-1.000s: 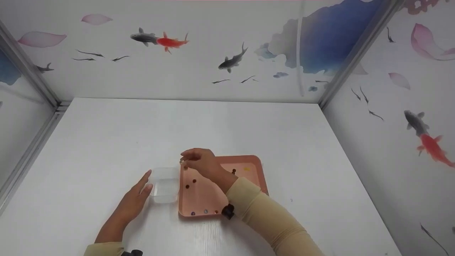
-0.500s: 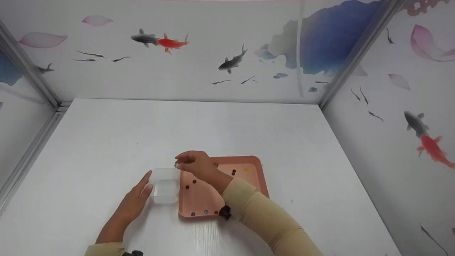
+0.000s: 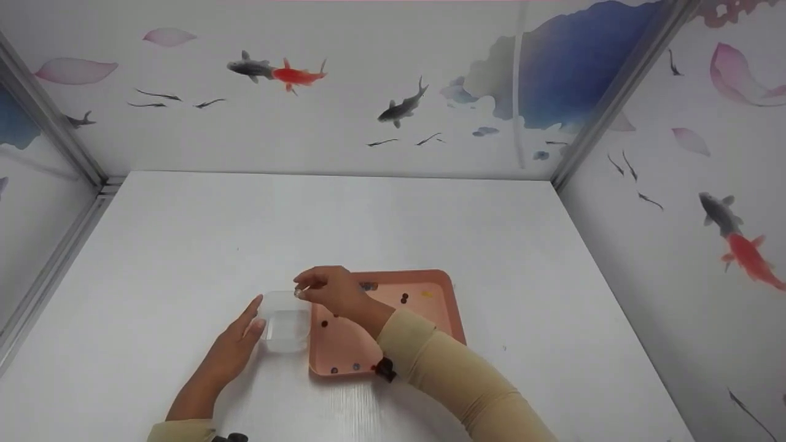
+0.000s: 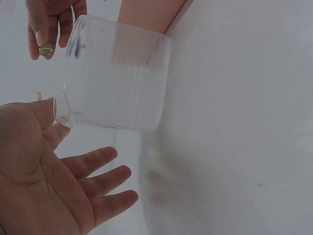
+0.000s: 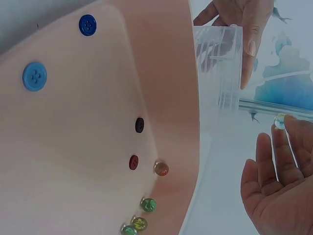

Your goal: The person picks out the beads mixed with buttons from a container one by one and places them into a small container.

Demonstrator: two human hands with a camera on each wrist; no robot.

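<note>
The marble (image 4: 45,49) is pinched in the fingers of the right hand (image 3: 334,291), held just above the far rim of the clear box (image 3: 286,342), whose open top lies below. The box's left side is flanked by the left hand (image 3: 236,341), its fingers mostly straight.

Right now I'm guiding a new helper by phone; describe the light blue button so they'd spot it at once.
On the white table is a pink tray, beside a clear box. Along the tray's near edge, the light blue button lies near the dark blue button. It is plainly the paler of the two, and the one farther from the box.
</note>
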